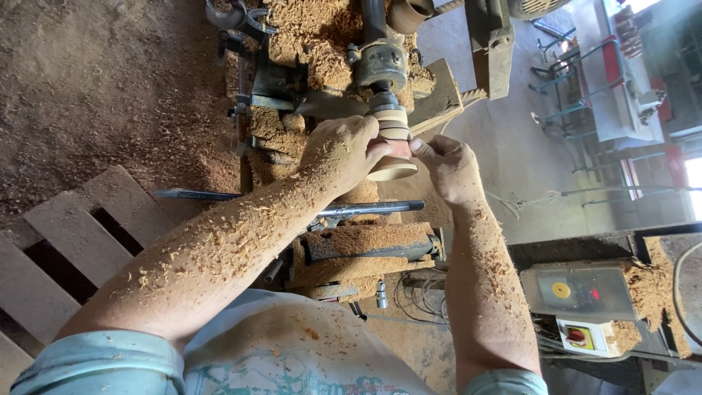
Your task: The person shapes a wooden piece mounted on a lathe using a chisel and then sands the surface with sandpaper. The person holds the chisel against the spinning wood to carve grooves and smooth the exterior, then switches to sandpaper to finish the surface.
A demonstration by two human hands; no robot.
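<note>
The left hand (344,150) wraps the turned wooden piece (393,143) mounted on the lathe (351,73), hiding its near side; the right hand (447,167) pinches its edge. Sawdust buries the lathe bed; open floor (504,146) lies right.

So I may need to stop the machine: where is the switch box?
In the head view, the switch box sits at lower right, beside the right forearm, just below a grey panel with a yellow dot.
</note>
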